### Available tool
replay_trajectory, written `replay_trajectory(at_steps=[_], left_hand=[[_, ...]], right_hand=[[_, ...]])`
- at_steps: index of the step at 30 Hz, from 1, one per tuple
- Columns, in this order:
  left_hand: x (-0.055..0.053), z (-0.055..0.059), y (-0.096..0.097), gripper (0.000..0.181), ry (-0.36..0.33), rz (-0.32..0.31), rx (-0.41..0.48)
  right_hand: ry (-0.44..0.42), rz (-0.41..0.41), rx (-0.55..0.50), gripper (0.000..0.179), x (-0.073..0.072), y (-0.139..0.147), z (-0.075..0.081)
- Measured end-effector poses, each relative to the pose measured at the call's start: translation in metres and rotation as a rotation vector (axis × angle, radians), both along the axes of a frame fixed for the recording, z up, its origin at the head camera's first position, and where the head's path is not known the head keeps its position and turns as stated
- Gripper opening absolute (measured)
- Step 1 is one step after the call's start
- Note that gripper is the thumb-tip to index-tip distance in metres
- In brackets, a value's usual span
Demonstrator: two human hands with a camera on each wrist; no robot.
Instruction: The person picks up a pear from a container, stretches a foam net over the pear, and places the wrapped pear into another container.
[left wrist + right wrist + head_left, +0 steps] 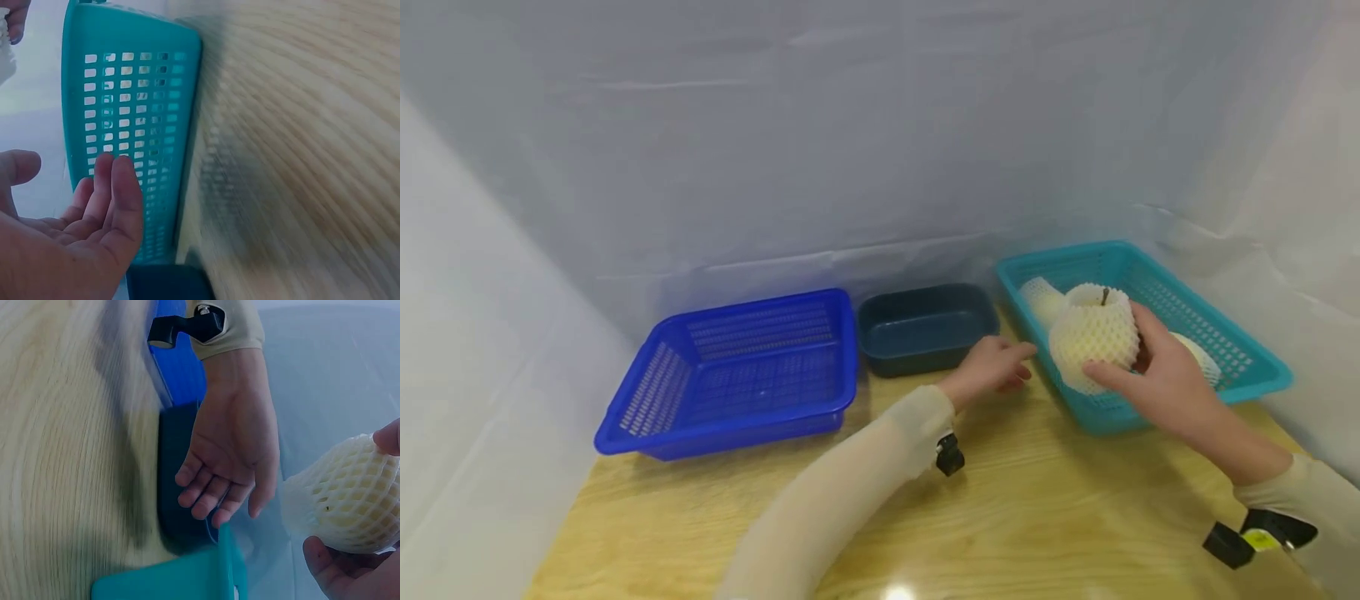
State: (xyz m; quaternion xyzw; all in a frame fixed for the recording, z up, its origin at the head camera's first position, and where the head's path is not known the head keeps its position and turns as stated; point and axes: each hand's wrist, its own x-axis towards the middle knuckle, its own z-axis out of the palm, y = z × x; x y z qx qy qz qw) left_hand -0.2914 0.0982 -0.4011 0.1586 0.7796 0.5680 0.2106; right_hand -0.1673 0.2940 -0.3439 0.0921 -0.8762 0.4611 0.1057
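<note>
My right hand grips a round, pale yellow pear in a white foam net, thumb on the near side, dark stem pointing up. The held pear hangs over the near left part of the teal basket. Inside that basket lie other foam-netted fruits, one at the left and one at the right, partly behind my hand. My left hand holds nothing; its fingers are loosely bent beside the teal basket's left wall. In the right wrist view, the pear sits between thumb and fingers.
A dark teal oblong dish stands between the baskets, just behind my left hand. At the left is a blue basket with perforated walls. All stand on a wooden table enclosed by pale sheeting.
</note>
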Motion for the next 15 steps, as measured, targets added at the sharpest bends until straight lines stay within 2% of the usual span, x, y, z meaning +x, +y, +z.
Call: replay_trajectory(at_steps=[8, 15], left_hand=[[-0.006, 0.006, 0.027, 0.049, -0.023, 0.014, 0.012], [-0.013, 0.003, 0.037, 0.042, -0.054, 0.016, 0.059]], right_hand=[[-0.006, -0.045, 0.026, 0.083, -0.002, 0.013, 0.001], [-0.01, -0.048, 0.029, 0.083, -0.006, 0.018, 0.004]])
